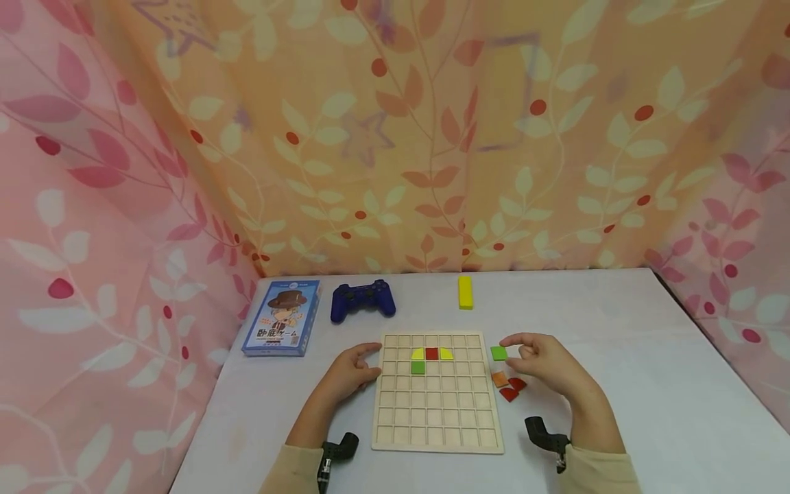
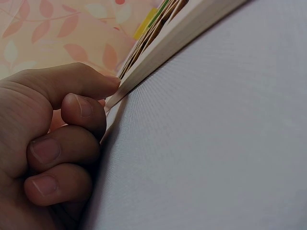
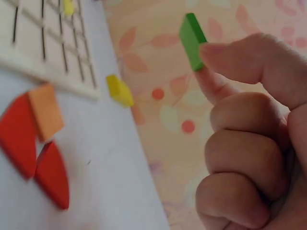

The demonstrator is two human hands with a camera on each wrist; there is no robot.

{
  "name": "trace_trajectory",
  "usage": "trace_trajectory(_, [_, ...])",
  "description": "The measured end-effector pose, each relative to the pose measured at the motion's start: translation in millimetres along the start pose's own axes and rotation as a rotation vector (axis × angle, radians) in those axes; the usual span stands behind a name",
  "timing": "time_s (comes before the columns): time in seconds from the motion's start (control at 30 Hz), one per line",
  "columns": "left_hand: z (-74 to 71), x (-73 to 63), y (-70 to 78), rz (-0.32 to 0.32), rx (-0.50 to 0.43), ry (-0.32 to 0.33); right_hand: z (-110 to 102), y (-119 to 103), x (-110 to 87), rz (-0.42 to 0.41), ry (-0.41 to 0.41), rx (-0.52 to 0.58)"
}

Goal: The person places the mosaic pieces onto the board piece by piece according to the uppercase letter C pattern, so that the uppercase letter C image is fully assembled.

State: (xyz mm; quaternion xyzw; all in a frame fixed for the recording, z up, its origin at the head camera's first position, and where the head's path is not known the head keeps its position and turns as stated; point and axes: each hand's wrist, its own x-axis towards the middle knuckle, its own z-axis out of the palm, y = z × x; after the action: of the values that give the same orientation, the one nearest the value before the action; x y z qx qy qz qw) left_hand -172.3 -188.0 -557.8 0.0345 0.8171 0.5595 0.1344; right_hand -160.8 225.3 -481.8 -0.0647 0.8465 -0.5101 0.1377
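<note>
A pale wooden grid board (image 1: 438,417) lies on the table between my hands. Set in its cells are two yellow quarter-round tiles (image 1: 446,354), a red square tile (image 1: 432,353) between them and a green square tile (image 1: 418,368) one row nearer. My left hand (image 1: 345,374) holds the board's left edge with thumb and index fingertips, its other fingers curled. Right of the board, my right hand (image 1: 546,360) pinches another green square tile (image 3: 193,42) between thumb and index finger, raised off the table. Close by lie an orange tile (image 3: 46,112) and two red quarter-round tiles (image 3: 53,176).
Behind the board stands a yellow block (image 1: 465,293). A blue game controller (image 1: 363,300) and a blue illustrated box (image 1: 282,318) sit at the back left of the white table (image 1: 617,329). Patterned curtains (image 1: 432,137) enclose the far side and both flanks.
</note>
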Motion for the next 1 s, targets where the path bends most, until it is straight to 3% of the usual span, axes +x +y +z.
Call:
trace_trajectory(0.53, [0.0,0.4,-0.3,0.02,-0.001,0.001,40.3,-56.3,-9.4,-0.17,0.043,0.14])
trace_trajectory(1.0, [0.9,1.1,0.3,0.009,0.013,0.003,82.8,-76.6,-11.4,-0.259,-0.085,0.218])
